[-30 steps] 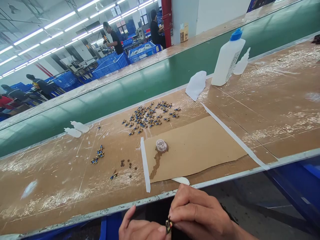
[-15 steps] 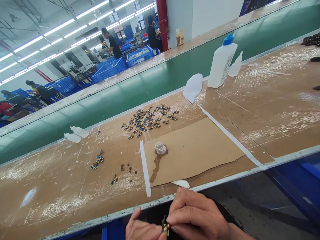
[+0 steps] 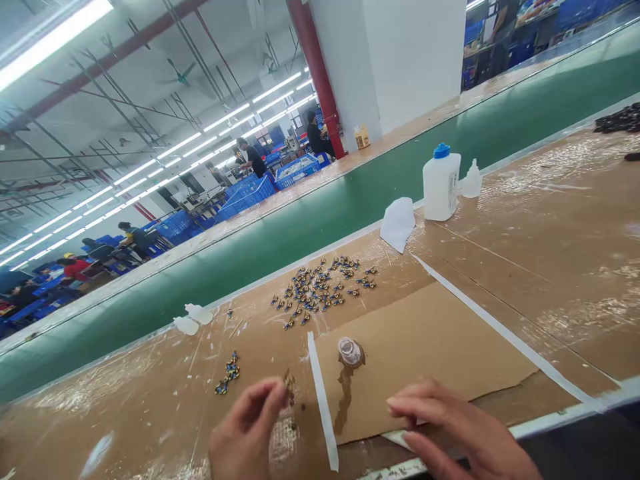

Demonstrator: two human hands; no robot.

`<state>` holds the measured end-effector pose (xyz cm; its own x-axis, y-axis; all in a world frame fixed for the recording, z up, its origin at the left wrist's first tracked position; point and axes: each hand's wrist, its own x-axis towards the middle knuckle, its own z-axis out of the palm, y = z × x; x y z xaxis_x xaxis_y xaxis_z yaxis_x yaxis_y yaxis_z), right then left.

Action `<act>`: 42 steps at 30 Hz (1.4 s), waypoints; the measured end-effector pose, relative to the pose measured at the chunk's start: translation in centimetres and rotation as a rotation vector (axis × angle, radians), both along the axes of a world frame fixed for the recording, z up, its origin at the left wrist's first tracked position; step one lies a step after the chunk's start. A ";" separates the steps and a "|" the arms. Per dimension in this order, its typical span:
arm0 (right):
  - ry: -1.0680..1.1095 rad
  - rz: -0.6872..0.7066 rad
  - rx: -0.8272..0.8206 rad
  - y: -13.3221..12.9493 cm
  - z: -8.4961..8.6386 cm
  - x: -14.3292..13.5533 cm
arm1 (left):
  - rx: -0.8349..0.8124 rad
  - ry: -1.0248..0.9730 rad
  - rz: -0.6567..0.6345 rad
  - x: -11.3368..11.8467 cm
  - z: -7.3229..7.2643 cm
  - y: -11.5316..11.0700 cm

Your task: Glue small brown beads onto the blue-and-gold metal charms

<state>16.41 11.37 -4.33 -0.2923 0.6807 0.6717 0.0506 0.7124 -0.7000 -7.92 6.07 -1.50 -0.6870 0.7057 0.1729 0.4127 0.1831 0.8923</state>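
My left hand (image 3: 250, 430) is over the near left of the table, thumb and forefinger pinched together. What they hold, if anything, is too small and blurred to make out. Small dark brown rings (image 3: 295, 405) lie by its fingertips, partly hidden. My right hand (image 3: 457, 433) hovers over the near edge of the cardboard sheet (image 3: 430, 340), thumb and fingers apart with nothing visible between them. A little group of blue-and-gold figure-like pieces (image 3: 230, 372) lies beyond my left hand. Many similar pieces (image 3: 317, 287) are spread farther back.
A small clear cup (image 3: 350, 351) stands on the cardboard amid a dark wet stain. White tape (image 3: 323, 403) edges the sheet. Behind are a blue-capped bottle (image 3: 441, 187), white paper (image 3: 399, 223), small squeeze bottles (image 3: 199, 313) and a green conveyor belt (image 3: 300, 230). Other people work far off.
My hands have come up from below the table edge and parted. The left moved toward the brown rings, the right over the cardboard. The small piece they held together no longer shows. The view tilted up.
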 end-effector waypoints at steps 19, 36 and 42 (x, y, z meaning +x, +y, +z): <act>-0.120 -0.324 0.023 3.0 -3.4 1.2 | -0.214 0.222 -0.172 -10.1 -1.5 8.8; -0.126 -0.299 -0.009 2.3 -3.2 0.9 | -0.169 0.921 -0.329 -5.9 -3.2 -1.9; -0.119 -0.289 -0.055 2.3 -3.1 1.0 | -0.176 1.051 -0.419 -4.6 -3.5 0.4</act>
